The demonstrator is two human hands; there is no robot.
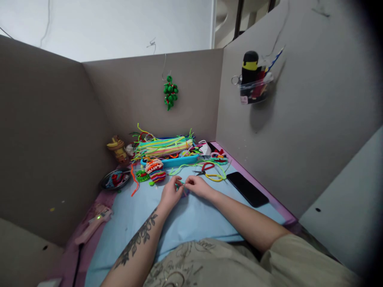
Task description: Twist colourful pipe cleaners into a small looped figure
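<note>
I see both forearms reaching forward across the light blue mat (185,223) on the bench, wrists low and nearly resting on it, the two hands meeting at the middle. The left hand (170,194) comes in from a tattooed forearm, palm turned inward; the right hand (197,186) angles in from the other side, knuckles up. Between them sits a small pipe-cleaner piece (182,188), fuzzy, with teal and purple strands showing, lying just above the mat near its far half; most of it is hidden by the fingers. Each grip looks pinched together on that piece, fingertips closed on its ends. Just beyond the hands lie scissors (201,171) among loose green and yellow strands, and further back a blue tray (170,161) heaped with pipe cleaners. A black phone (247,188) lies to the right, well apart, and a pink glue gun (94,223) to the left.
</note>
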